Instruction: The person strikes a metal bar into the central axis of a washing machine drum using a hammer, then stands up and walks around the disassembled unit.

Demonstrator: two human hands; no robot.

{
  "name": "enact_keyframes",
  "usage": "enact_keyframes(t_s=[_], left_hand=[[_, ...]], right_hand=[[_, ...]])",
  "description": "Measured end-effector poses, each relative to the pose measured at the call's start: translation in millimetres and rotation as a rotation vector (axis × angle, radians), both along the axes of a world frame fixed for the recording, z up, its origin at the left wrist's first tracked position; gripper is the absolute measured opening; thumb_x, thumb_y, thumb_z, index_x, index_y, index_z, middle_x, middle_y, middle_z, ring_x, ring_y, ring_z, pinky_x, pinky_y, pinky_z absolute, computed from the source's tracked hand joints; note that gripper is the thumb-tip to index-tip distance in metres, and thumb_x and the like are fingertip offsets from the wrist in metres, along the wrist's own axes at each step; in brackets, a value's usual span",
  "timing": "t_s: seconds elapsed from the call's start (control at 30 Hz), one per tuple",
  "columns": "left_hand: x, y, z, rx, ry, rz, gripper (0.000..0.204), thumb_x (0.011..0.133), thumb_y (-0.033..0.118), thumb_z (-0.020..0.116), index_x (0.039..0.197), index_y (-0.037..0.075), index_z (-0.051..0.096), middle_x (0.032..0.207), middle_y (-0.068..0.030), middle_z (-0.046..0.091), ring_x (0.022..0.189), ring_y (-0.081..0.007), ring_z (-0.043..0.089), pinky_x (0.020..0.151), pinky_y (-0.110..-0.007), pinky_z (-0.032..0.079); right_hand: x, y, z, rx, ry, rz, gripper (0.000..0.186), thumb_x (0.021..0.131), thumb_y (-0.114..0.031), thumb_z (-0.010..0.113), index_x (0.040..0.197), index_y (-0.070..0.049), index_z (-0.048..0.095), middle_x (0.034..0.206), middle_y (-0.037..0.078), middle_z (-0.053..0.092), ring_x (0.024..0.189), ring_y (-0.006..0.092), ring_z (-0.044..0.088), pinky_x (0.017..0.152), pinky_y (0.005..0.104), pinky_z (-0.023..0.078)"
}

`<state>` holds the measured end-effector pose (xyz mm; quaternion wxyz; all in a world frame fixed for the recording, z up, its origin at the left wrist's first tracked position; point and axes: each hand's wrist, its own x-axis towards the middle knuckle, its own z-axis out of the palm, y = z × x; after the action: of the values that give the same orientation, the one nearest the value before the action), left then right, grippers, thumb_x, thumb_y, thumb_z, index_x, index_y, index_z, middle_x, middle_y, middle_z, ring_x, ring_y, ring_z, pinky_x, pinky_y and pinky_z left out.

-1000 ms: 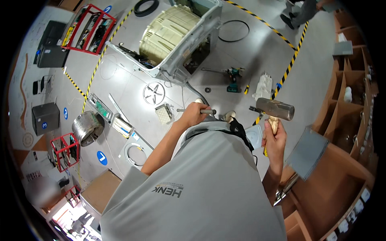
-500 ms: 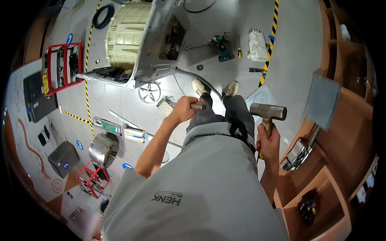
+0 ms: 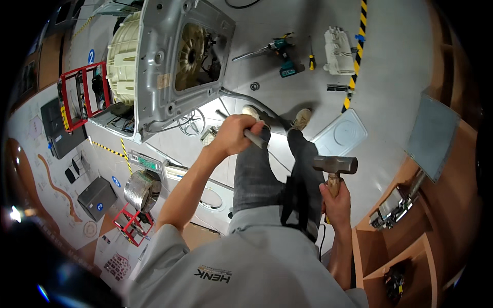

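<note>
My left hand [image 3: 237,134] is closed around a short grey metal rod [image 3: 255,138], held out in front of my legs. My right hand [image 3: 336,199] grips the wooden handle of a heavy sledge hammer [image 3: 335,165], its steel head level beside my right thigh. I stand on a grey floor, both shoes visible below the rod. A dismantled washing machine [image 3: 174,61] lies on its side ahead and to the left, its cream drum and pulley wheel exposed.
A teal cordless drill [image 3: 280,49], a screwdriver [image 3: 310,54] and a white plastic part [image 3: 339,49] lie on the floor by the yellow-black tape. A steel drum [image 3: 142,190], red racks [image 3: 82,95] and a control panel sit left. Wooden shelves [image 3: 411,220] stand right.
The view has swung and drawn closer to the washing machine. My left hand with the rod has lifted toward the centre; the hammer stays gripped at my right side.
</note>
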<state>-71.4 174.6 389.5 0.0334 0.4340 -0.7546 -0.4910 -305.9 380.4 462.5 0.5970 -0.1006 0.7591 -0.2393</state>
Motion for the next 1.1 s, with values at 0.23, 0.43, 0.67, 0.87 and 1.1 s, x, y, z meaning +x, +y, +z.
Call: enact_keyframes(t_s=[0.23,0.43,0.67,0.87,1.1], left_hand=[[-23.3,-40.6,-126.2,-0.215,0.027,-0.287,0.022,0.077,0.011,0.060,0.059,0.002,0.050,0.058,-0.0125,0.049,0.058,-0.0340,0.052,0.054,-0.041,0.041],[6.1,-69.8,-202.8,-0.425,0.024,-0.367,0.016,0.072,0.011,0.063,0.061,0.005,0.053,0.058,-0.0073,0.049,0.056,-0.0281,0.053,0.054,-0.038,0.042],[38.2,-88.5,-268.3,-0.601,-0.106,-0.376,0.013,0.057,0.009,0.063,0.057,0.009,0.050,0.055,-0.0043,0.045,0.052,-0.0241,0.050,0.051,-0.034,0.039],[41.5,-88.9,-315.8,-0.688,-0.050,-0.318,0.015,0.055,0.015,0.065,0.055,0.012,0.050,0.052,-0.0015,0.044,0.049,-0.0215,0.050,0.049,-0.033,0.041],[41.1,-80.3,-341.0,-0.753,-0.194,-0.280,0.021,0.059,0.014,0.067,0.054,0.008,0.047,0.051,-0.0022,0.042,0.045,-0.0208,0.047,0.047,-0.033,0.039]], right_hand=[[0.0,-36.5,-152.7,-0.018,-0.069,0.007,0.024,0.085,-0.016,0.063,0.097,0.000,0.049,0.064,0.002,0.051,0.043,0.0082,0.047,0.039,0.0225,0.038],[12.2,-81.1,-272.0,-0.109,-0.159,0.059,0.031,0.085,-0.013,0.063,0.109,0.001,0.048,0.066,0.000,0.049,0.045,0.0059,0.043,0.039,0.0203,0.033],[37.1,-134.6,-390.6,-0.313,-0.221,0.192,0.027,0.084,-0.014,0.065,0.102,0.001,0.049,0.064,0.000,0.050,0.044,0.0053,0.043,0.040,0.0208,0.034],[47.2,-178.0,-468.7,-0.443,-0.331,0.246,0.025,0.085,-0.011,0.064,0.102,0.000,0.049,0.065,-0.001,0.049,0.045,0.0039,0.043,0.039,0.0190,0.033],[37.7,-188.8,-520.9,-0.402,-0.358,0.220,0.026,0.082,-0.007,0.063,0.103,-0.001,0.048,0.068,0.002,0.050,0.045,0.0056,0.044,0.040,0.0189,0.035]])
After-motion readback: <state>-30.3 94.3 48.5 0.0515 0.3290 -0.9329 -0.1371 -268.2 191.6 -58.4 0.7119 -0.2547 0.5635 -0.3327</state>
